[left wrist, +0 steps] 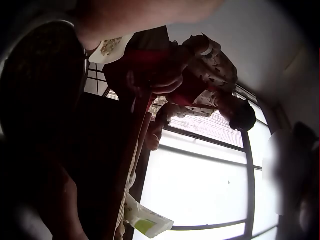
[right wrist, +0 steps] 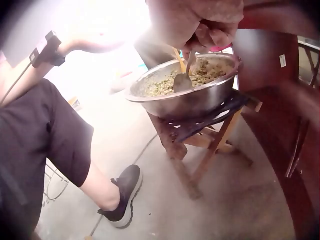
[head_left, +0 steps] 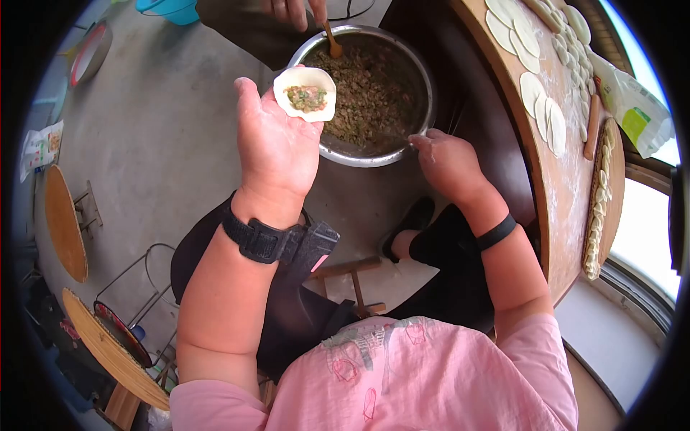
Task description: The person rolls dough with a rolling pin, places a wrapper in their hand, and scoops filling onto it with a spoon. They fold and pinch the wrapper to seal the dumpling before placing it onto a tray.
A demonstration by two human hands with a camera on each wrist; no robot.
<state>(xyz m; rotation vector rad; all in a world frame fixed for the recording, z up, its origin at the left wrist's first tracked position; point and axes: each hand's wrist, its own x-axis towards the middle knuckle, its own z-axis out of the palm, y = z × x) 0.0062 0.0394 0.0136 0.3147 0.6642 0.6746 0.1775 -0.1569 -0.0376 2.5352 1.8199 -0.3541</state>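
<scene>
My left hand is palm up, thumb raised, with a round dough wrapper lying on its fingers. A small mound of green and pink filling sits on the wrapper. The fingers underneath are mostly hidden. In the right wrist view my right hand grips a metal spoon, its bowl over the near side of the filling basin. The metal basin holds chopped filling. In the head view my right hand is at the basin's lower right rim.
Another person's hand is by a wooden spoon at the basin's far side. A wooden stand supports the basin. On the floured board at right are flat wrappers, dough pieces and a rolling pin. Round stools stand at left.
</scene>
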